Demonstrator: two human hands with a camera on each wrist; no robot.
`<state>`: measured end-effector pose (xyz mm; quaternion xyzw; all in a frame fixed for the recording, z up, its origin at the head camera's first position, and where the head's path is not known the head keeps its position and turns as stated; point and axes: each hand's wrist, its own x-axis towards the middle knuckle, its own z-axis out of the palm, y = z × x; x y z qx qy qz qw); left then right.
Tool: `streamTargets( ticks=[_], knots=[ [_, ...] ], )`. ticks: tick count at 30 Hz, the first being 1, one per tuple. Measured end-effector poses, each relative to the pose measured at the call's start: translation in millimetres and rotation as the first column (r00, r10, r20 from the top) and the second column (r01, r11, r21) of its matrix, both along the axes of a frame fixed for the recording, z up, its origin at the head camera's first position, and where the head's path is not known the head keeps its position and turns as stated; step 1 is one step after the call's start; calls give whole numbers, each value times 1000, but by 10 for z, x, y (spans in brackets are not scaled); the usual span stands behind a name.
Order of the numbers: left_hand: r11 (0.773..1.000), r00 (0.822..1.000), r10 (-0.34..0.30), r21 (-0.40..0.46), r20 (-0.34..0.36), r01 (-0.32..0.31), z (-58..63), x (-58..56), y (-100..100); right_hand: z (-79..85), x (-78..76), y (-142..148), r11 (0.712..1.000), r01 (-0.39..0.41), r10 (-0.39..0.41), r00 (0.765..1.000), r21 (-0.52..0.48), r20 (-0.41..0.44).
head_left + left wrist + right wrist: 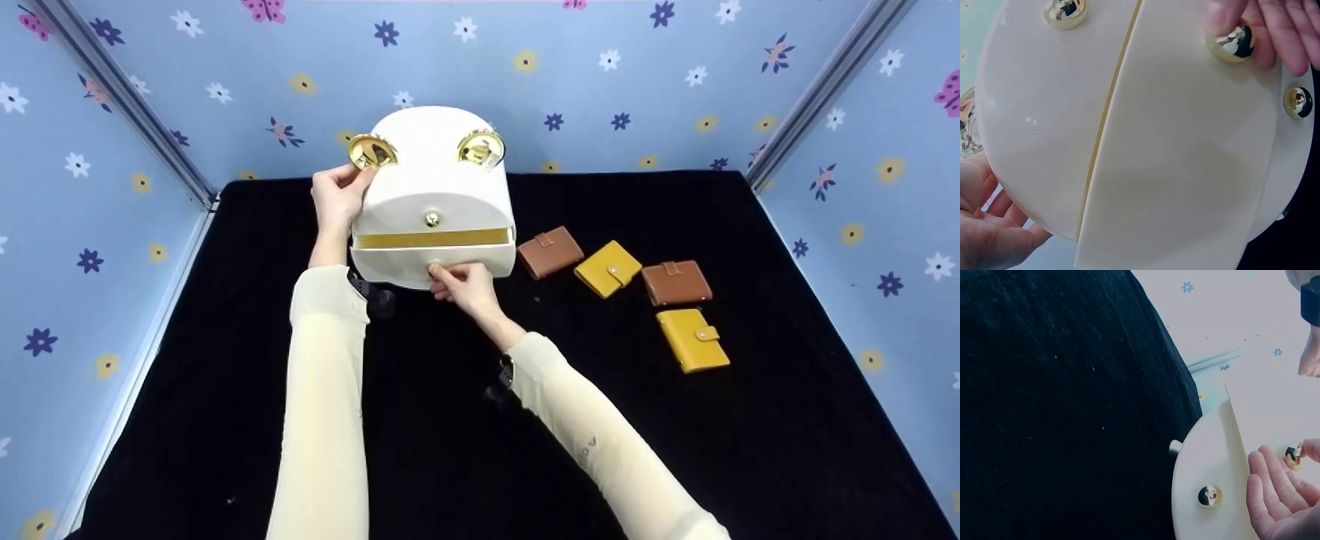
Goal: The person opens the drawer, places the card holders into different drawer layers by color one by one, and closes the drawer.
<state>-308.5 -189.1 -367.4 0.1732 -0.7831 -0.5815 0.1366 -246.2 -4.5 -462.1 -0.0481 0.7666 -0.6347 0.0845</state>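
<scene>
A white rounded cabinet (431, 176) carries two round gold ornaments on top, and one of its drawers (1174, 152) is pulled partly out. My right hand (466, 287) pinches that drawer's gold knob (1235, 44) between thumb and finger, its other fingers extended in the right wrist view. At the cabinet's left side, my left hand (341, 196) rests its fingers against the wall, just below the left gold ornament (371, 151). Another gold knob (432, 218) sits on the front above the drawer, and a lower knob (1298, 102) shows below it. What the drawer holds is hidden.
Right of the cabinet, two brown wallets and two yellow ones lie on the black cloth (600, 450), including a brown wallet (550, 253) closest to it and a yellow wallet (693, 340) nearest the front. Flower-patterned walls (495, 67) enclose the back and sides.
</scene>
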Motion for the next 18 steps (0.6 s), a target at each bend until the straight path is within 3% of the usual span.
streamTargets(
  ticks=[18],
  knots=[
    [1000, 1000, -11, 11, -24, 11, -18, 2, -3, -104, 317, 103, 996, -24, 20, 999, -82, -45]
  ],
)
